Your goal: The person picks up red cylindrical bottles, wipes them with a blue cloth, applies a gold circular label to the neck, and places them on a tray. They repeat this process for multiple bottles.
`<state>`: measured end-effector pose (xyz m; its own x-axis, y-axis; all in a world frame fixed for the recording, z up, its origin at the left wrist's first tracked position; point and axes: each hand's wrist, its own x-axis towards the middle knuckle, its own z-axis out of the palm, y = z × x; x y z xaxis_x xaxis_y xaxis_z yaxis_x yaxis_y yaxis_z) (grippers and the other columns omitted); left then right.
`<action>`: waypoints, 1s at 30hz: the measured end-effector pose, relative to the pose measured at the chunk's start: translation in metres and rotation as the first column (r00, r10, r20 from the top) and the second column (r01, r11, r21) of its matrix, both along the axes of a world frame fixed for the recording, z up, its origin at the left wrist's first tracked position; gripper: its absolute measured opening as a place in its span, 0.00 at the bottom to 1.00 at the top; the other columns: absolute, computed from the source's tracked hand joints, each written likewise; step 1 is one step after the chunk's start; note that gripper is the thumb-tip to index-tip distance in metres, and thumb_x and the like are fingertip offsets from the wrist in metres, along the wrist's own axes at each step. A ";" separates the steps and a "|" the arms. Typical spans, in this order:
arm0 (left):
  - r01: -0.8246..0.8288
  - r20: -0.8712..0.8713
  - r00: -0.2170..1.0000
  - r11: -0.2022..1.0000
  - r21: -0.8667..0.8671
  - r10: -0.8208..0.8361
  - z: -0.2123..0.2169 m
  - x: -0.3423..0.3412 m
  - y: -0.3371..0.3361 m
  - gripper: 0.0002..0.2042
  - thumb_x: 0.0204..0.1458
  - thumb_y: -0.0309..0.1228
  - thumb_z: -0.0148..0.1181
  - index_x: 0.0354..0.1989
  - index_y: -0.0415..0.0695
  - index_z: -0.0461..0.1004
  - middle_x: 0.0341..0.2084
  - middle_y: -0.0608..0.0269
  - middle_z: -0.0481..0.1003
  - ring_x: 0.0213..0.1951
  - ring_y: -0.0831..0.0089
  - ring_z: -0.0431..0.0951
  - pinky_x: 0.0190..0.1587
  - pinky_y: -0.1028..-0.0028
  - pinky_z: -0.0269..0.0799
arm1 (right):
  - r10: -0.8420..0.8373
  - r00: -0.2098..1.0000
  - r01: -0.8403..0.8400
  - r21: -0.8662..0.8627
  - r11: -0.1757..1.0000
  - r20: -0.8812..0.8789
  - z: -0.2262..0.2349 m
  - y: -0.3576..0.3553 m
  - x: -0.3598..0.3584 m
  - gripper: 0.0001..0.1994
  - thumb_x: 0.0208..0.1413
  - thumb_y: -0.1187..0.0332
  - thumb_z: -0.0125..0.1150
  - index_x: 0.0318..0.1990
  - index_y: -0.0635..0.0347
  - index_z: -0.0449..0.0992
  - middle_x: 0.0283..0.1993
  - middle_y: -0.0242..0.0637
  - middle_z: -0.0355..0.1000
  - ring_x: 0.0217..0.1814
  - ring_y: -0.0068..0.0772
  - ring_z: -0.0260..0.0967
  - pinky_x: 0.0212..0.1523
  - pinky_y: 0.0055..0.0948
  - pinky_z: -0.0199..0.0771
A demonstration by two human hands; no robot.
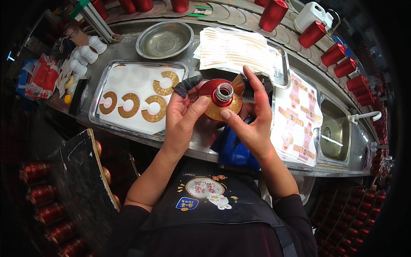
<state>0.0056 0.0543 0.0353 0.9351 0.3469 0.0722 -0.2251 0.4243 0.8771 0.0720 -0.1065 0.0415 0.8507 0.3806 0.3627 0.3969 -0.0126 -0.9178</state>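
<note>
A red bottle [208,88] with a bare silver screw neck is held between my two hands above the near edge of the metal counter, its mouth facing up. A gold curved label [230,110] lies on its shoulder, and a gold flap stands out at the right side. My left hand [180,122] is closed on the bottle's left side, thumb at the label; black covers wrap some of its fingertips. My right hand [255,128] grips the other side, thumb tip pressed on the label and index finger stretched up. Fingers under the bottle are hidden.
Left stands a tray [95,112] with gold C-shaped labels [128,105] on a white sheet. Behind are a metal bowl [165,40] and stacked label sheets [231,47]. Pink-and-gold sheets [295,124] and a sink [334,147] lie right. Red bottles [274,15] line a conveyor.
</note>
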 end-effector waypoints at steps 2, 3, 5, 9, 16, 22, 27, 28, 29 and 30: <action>0.001 0.017 1.000 1.000 0.010 -0.002 0.000 0.000 0.000 0.20 0.62 0.29 0.60 0.60 0.35 0.67 0.54 0.54 0.74 0.55 0.71 0.74 0.62 0.70 0.68 | 0.007 1.000 -0.007 0.010 1.000 0.004 -0.001 0.000 0.000 0.44 0.45 0.69 0.75 0.71 0.64 0.60 0.65 0.44 0.65 0.37 0.12 0.65 0.27 0.13 0.63; 0.000 0.018 1.000 1.000 0.009 0.000 0.000 0.000 0.000 0.20 0.62 0.30 0.60 0.60 0.35 0.66 0.54 0.54 0.74 0.55 0.71 0.74 0.62 0.70 0.68 | 0.012 1.000 -0.012 0.008 1.000 0.008 -0.001 0.000 0.001 0.43 0.45 0.69 0.75 0.71 0.64 0.60 0.65 0.44 0.65 0.36 0.12 0.65 0.27 0.13 0.63; -0.003 0.028 1.000 1.000 0.017 0.003 0.000 0.000 -0.002 0.21 0.61 0.30 0.61 0.60 0.35 0.66 0.54 0.54 0.73 0.55 0.71 0.74 0.62 0.70 0.68 | 0.027 1.000 -0.025 0.074 0.997 -0.013 -0.002 0.001 0.002 0.43 0.47 0.70 0.74 0.71 0.64 0.60 0.66 0.44 0.65 0.36 0.11 0.65 0.27 0.12 0.63; -0.012 0.000 1.000 0.997 0.074 0.012 0.000 0.000 -0.004 0.24 0.58 0.30 0.65 0.60 0.35 0.65 0.55 0.54 0.72 0.56 0.71 0.73 0.62 0.69 0.67 | 0.045 0.999 -0.043 0.067 0.997 -0.027 -0.001 0.001 0.003 0.41 0.50 0.71 0.71 0.72 0.65 0.59 0.68 0.44 0.62 0.39 0.14 0.68 0.31 0.14 0.66; -0.009 -0.020 1.000 0.997 0.083 0.010 0.001 0.000 -0.005 0.27 0.56 0.31 0.69 0.60 0.35 0.64 0.55 0.53 0.71 0.57 0.70 0.72 0.62 0.69 0.67 | 0.074 0.991 -0.059 0.131 0.990 -0.112 0.002 -0.001 0.004 0.39 0.52 0.73 0.69 0.72 0.64 0.59 0.68 0.41 0.64 0.31 0.08 0.64 0.28 0.11 0.64; -0.052 0.009 0.999 0.965 0.258 0.052 -0.004 0.000 -0.011 0.32 0.51 0.31 0.72 0.61 0.34 0.63 0.55 0.54 0.70 0.57 0.70 0.72 0.60 0.69 0.69 | 0.142 0.976 -0.114 0.167 0.979 -0.164 -0.001 -0.004 0.007 0.36 0.55 0.75 0.64 0.72 0.64 0.58 0.69 0.40 0.63 0.30 0.07 0.64 0.30 0.11 0.65; -0.063 0.020 0.998 0.954 0.294 0.060 -0.006 0.002 -0.010 0.32 0.50 0.30 0.72 0.61 0.34 0.63 0.53 0.55 0.72 0.55 0.71 0.73 0.58 0.70 0.70 | 0.169 0.965 -0.124 0.221 0.967 -0.198 0.001 -0.003 0.008 0.36 0.55 0.76 0.64 0.72 0.64 0.57 0.69 0.41 0.62 0.35 0.11 0.70 0.34 0.13 0.71; -0.054 0.009 0.999 0.958 0.281 0.053 -0.007 0.001 -0.010 0.33 0.50 0.32 0.72 0.61 0.34 0.62 0.55 0.53 0.70 0.56 0.70 0.72 0.60 0.69 0.68 | 0.171 0.964 -0.121 0.235 0.964 -0.202 0.002 -0.002 0.008 0.36 0.55 0.76 0.63 0.72 0.64 0.57 0.70 0.41 0.61 0.37 0.12 0.71 0.35 0.14 0.72; -0.046 -0.001 0.999 0.963 0.266 0.048 -0.008 -0.001 -0.010 0.34 0.50 0.34 0.73 0.62 0.34 0.62 0.56 0.52 0.69 0.57 0.68 0.71 0.61 0.67 0.67 | 0.169 0.964 -0.116 0.245 0.962 -0.204 0.003 -0.002 0.007 0.36 0.55 0.77 0.63 0.72 0.64 0.57 0.70 0.42 0.61 0.38 0.14 0.72 0.36 0.15 0.73; -0.040 0.012 0.999 0.968 0.249 0.039 -0.010 -0.003 -0.011 0.35 0.50 0.36 0.73 0.62 0.34 0.62 0.57 0.51 0.67 0.59 0.66 0.69 0.62 0.66 0.66 | 0.167 0.964 -0.112 0.255 0.960 -0.205 0.003 -0.002 0.007 0.36 0.55 0.77 0.63 0.72 0.64 0.57 0.70 0.42 0.61 0.40 0.15 0.73 0.38 0.16 0.74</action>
<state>0.0031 0.0433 0.0249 0.9203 0.3536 0.1674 -0.2435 0.1828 0.9525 0.0789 -0.1082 0.0449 0.8644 0.4269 0.2657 0.1645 0.2592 -0.9517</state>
